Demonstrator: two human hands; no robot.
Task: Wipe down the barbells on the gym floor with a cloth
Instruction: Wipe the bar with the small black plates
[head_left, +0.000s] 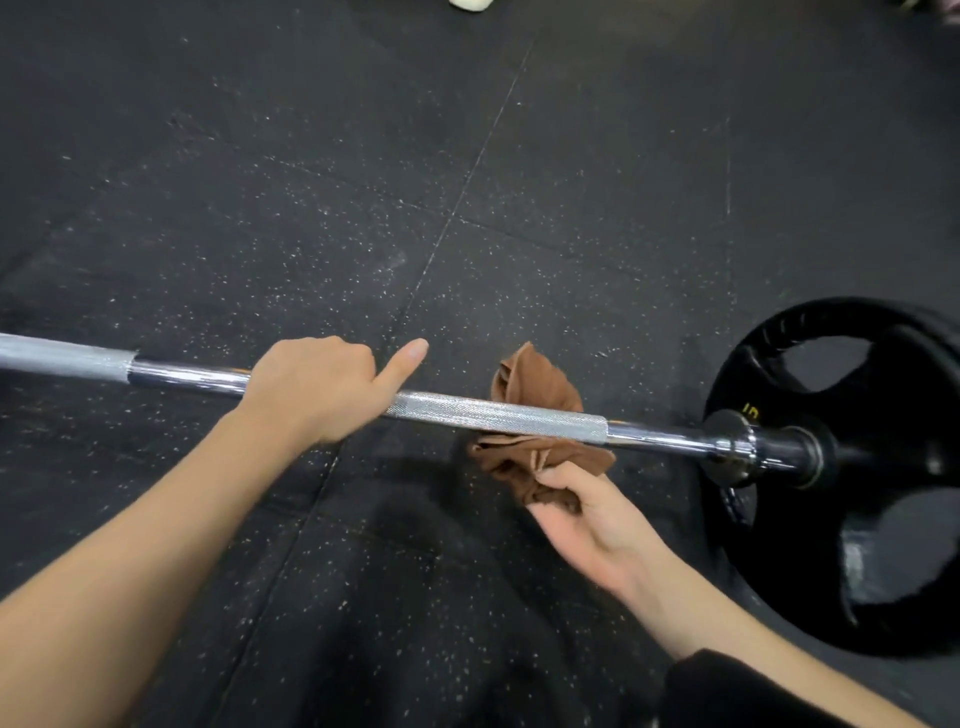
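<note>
Barbell (493, 415) runs left to right across the view, steel shaft with alternating bands: rough knurled sections with a matte sparkle, smooth mirror-chrome sections between them. My left hand (317, 389) is clamped on a smooth section, fingers curled over the top of the shaft, thumb sticking out straight to the right, off the metal. Cloth (540, 384) is brown, soft, crumpled into folds; it passes under the shaft at the right end of the knurled band, one bunch standing up on the far side, the other bunch on my side. My right hand (587, 514) sits below the shaft, palm up, fingers pinching that near bunch; the hand itself is off the bar. Further right, a chrome collar (737, 441), thicker than the shaft, butts against a black weight plate (857, 467): round, glossy, with rounded cutouts and small yellow markings I can't read. Floor (311, 182) is black rubber tile, white-flecked, thin seams between tiles. Dark sleeve (727, 691) on my right forearm.
</note>
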